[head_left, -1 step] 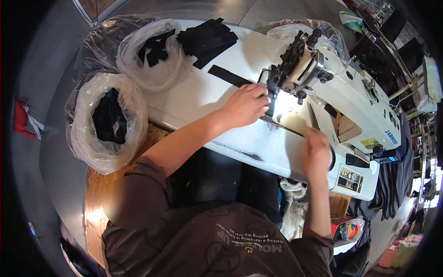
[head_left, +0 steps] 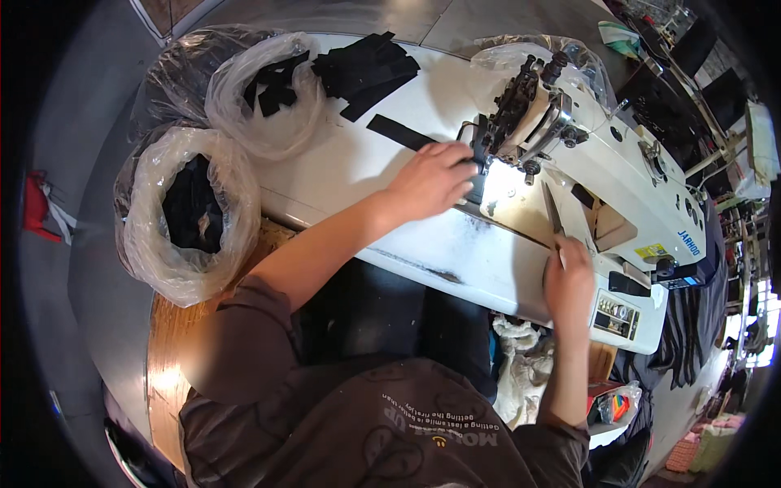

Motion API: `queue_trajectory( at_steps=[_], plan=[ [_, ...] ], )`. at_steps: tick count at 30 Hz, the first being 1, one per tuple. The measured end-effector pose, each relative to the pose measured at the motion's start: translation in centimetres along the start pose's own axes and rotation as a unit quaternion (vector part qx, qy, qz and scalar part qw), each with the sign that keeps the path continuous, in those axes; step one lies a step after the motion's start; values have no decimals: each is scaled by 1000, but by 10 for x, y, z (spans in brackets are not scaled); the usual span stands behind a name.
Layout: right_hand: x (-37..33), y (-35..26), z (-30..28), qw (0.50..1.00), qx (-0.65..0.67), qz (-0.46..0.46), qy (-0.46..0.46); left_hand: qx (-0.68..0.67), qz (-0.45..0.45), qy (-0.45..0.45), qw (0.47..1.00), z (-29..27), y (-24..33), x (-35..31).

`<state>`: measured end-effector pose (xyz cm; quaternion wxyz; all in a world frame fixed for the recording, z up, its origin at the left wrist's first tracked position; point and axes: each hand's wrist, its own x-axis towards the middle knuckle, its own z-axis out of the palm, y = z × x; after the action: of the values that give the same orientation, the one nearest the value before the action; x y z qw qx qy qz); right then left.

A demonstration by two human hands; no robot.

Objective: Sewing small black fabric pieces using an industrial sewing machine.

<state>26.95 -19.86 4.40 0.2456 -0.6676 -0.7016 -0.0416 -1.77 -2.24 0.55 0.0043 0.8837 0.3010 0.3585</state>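
A black fabric strip [head_left: 397, 132] runs across the white sewing-machine bed toward the lit needle area. My left hand [head_left: 435, 179] lies over its near end with bent fingers, just left of the presser foot; the fingertips partly hide the strip. A dark, pointed pair of scissors [head_left: 552, 207] lies on the bed under the machine arm, tip pointing away from me. At its near end my right hand [head_left: 569, 281] has its fingers curled around the handle, which is mostly hidden. The white sewing machine [head_left: 626, 171] stands to the right, its lamp on.
Two clear plastic bags with black pieces, a nearer bag [head_left: 138, 220] and a farther bag [head_left: 228, 106], stand at the left. A pile of black strips [head_left: 366, 69] lies on the far part of the table. Under the right table edge hangs whitish cloth [head_left: 521, 366].
My right hand has moved slightly right and toward me, its fingers now at the scissors' handle. The left hand has shifted only slightly on the strip.
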Motion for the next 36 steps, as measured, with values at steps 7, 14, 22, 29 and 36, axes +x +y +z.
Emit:
queue_trajectory(
  at_steps=[7,14,22,29,36],
  plan=[
    [-15,26,-56,948,20,179,-264,111,-56,-194,973,-19,-31,-1],
    [-16,-16,-32,783,498,261,-265,122,-54,-102,986,-26,-36,-11],
    [34,-84,4,705,528,321,-348,-30,-70,-77,994,-29,-58,-12],
    [55,-92,36,669,564,348,-335,-18,-45,-16,999,-13,-74,-11],
    [66,-113,68,685,596,343,-241,-2,-56,30,998,-20,-67,-13]
  ],
)
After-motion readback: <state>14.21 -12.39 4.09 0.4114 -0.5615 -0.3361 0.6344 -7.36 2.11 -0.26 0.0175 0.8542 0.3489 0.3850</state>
